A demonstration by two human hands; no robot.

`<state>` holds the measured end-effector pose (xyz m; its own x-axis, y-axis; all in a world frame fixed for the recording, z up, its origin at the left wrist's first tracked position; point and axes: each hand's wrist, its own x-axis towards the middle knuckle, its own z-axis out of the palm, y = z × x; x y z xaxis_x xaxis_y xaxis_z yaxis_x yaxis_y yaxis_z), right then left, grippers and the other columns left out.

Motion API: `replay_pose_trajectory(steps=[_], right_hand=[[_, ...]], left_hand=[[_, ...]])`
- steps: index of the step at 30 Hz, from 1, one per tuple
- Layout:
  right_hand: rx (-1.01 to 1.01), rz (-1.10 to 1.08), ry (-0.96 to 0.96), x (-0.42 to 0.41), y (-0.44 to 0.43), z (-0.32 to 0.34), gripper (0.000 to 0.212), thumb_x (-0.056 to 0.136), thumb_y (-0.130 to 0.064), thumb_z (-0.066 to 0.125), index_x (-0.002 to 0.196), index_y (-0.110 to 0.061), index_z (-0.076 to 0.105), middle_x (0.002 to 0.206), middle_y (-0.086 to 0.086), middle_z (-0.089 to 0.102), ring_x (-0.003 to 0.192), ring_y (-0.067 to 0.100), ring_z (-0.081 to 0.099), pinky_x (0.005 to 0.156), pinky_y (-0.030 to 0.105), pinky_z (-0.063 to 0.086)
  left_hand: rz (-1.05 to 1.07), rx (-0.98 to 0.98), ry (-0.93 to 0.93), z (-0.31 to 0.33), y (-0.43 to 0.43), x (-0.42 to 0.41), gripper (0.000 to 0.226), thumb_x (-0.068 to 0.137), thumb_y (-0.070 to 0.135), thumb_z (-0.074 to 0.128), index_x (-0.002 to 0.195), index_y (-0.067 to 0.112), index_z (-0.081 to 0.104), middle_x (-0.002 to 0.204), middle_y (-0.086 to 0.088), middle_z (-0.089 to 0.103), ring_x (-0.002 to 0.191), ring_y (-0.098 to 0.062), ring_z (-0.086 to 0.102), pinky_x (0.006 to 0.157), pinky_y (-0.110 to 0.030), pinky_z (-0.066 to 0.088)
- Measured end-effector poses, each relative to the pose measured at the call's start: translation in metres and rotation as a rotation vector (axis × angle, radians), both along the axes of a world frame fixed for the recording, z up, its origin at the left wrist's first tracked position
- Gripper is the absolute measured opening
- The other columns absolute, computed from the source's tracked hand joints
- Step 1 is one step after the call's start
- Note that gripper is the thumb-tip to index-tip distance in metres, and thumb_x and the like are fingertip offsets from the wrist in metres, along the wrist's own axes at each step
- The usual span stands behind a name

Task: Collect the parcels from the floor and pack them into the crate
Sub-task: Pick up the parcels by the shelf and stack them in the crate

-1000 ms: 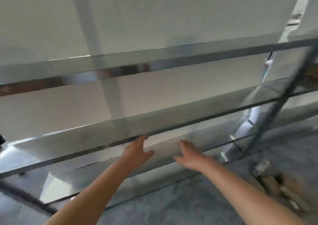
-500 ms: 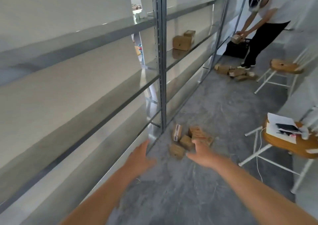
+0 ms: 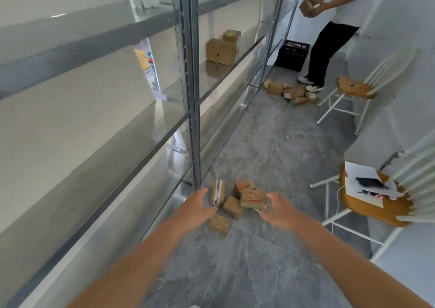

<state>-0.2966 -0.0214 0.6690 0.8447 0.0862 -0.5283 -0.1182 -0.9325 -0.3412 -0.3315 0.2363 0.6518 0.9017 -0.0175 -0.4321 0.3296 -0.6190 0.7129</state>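
Observation:
Several small cardboard parcels (image 3: 237,199) lie in a heap on the grey floor beside the foot of the metal shelving. My left hand (image 3: 196,207) hovers open just left of the heap, fingers apart, holding nothing. My right hand (image 3: 277,207) hovers open at the heap's right side, also holding nothing. A black crate (image 3: 292,54) stands on the floor far down the aisle. A second pile of parcels (image 3: 290,92) lies on the floor in front of it.
Metal shelving (image 3: 191,84) runs along the left, with two boxes (image 3: 222,48) on a shelf. Another person (image 3: 334,34) stands by the crate holding a parcel. One chair (image 3: 376,197) with papers and a phone stands at right, another chair (image 3: 355,87) further back.
The view swung from the shelves to the aisle floor. Both hands moved forward and down to either side of the near parcel heap. The other person straightened up with a parcel.

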Motion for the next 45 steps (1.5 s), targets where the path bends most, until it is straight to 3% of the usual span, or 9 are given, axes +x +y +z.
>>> replay_pose_trajectory(steps=[18, 21, 23, 27, 31, 35, 38, 42, 45], right_hand=[[0.019, -0.123, 0.143, 0.280, -0.156, -0.080, 0.067, 0.089, -0.047, 0.052, 0.145, -0.014, 0.035, 0.147, 0.012, 0.040, 0.137, 0.029, 0.036, 0.110, 0.041, 0.029], [0.090, -0.155, 0.227, 0.330, -0.182, -0.104, 0.069, 0.080, -0.051, 0.058, 0.133, -0.008, 0.049, 0.132, 0.009, 0.052, 0.122, 0.030, 0.052, 0.096, 0.040, 0.043], [0.142, -0.196, 0.283, 0.360, -0.195, -0.129, 0.052, 0.086, -0.035, 0.064, 0.129, -0.008, 0.053, 0.120, 0.007, 0.055, 0.110, 0.026, 0.057, 0.091, 0.040, 0.046], [0.102, -0.190, 0.306, 0.411, -0.206, -0.213, 0.031, 0.086, -0.028, 0.063, 0.112, -0.013, 0.056, 0.102, 0.004, 0.052, 0.092, 0.017, 0.051, 0.072, 0.030, 0.043], [0.071, -0.167, 0.379, 0.444, -0.194, -0.313, 0.012, 0.093, -0.018, 0.055, 0.101, -0.016, 0.046, 0.097, 0.002, 0.046, 0.097, 0.020, 0.053, 0.055, 0.019, 0.032], [0.144, -0.259, 0.458, 0.462, -0.171, -0.424, 0.028, 0.094, -0.006, 0.051, 0.070, -0.019, 0.044, 0.070, -0.006, 0.044, 0.060, 0.003, 0.049, 0.038, 0.003, 0.033], [0.220, -0.350, 0.501, 0.464, -0.157, -0.504, 0.006, 0.094, -0.003, 0.054, 0.096, -0.004, 0.060, 0.081, 0.003, 0.058, 0.054, -0.004, 0.048, 0.035, 0.002, 0.033], [0.340, -0.482, 0.521, 0.461, -0.155, -0.625, 0.039, 0.095, -0.012, 0.058, 0.133, -0.007, 0.051, 0.123, 0.007, 0.058, 0.085, 0.012, 0.055, 0.051, 0.012, 0.043], [0.334, -0.654, 0.606, 0.463, -0.151, -0.681, 0.045, 0.097, -0.028, 0.053, 0.138, -0.011, 0.047, 0.134, 0.008, 0.055, 0.107, 0.022, 0.054, 0.074, 0.026, 0.043]], left_hand=[[0.012, 0.057, 0.101, -0.080, -0.161, 0.290, 0.067, 0.090, 0.028, 0.061, 0.148, 0.016, 0.030, 0.150, -0.004, 0.040, 0.135, -0.022, 0.042, 0.104, -0.031, 0.035], [0.081, 0.064, 0.168, -0.111, -0.185, 0.325, 0.065, 0.088, 0.027, 0.060, 0.147, 0.018, 0.033, 0.149, -0.006, 0.039, 0.132, -0.021, 0.045, 0.101, -0.027, 0.035], [0.127, 0.050, 0.214, -0.145, -0.197, 0.348, 0.069, 0.087, 0.030, 0.057, 0.149, 0.022, 0.028, 0.154, -0.004, 0.033, 0.136, -0.020, 0.039, 0.107, -0.031, 0.035], [0.246, 0.052, 0.268, -0.220, -0.213, 0.392, 0.066, 0.088, 0.033, 0.060, 0.147, 0.017, 0.035, 0.149, -0.006, 0.042, 0.136, -0.025, 0.041, 0.106, -0.034, 0.035], [0.332, 0.025, 0.378, -0.302, -0.219, 0.427, 0.043, 0.094, 0.028, 0.055, 0.132, 0.009, 0.050, 0.114, -0.004, 0.060, 0.108, -0.021, 0.058, 0.079, -0.021, 0.042], [0.313, 0.029, 0.447, -0.410, -0.223, 0.445, 0.014, 0.094, 0.012, 0.055, 0.101, 0.003, 0.062, 0.081, -0.003, 0.056, 0.083, -0.020, 0.061, 0.068, -0.023, 0.045], [0.319, 0.002, 0.463, -0.505, -0.223, 0.452, 0.002, 0.095, 0.014, 0.054, 0.097, 0.014, 0.056, 0.084, -0.001, 0.054, 0.087, -0.019, 0.061, 0.083, -0.034, 0.051], [0.344, -0.018, 0.489, -0.627, -0.227, 0.458, 0.034, 0.095, 0.021, 0.050, 0.119, -0.001, 0.056, 0.109, -0.016, 0.063, 0.098, -0.030, 0.062, 0.075, -0.029, 0.044], [0.446, -0.176, 0.569, -0.680, -0.242, 0.456, 0.038, 0.097, 0.028, 0.046, 0.131, 0.013, 0.050, 0.121, -0.005, 0.062, 0.098, -0.019, 0.061, 0.066, -0.022, 0.044]])
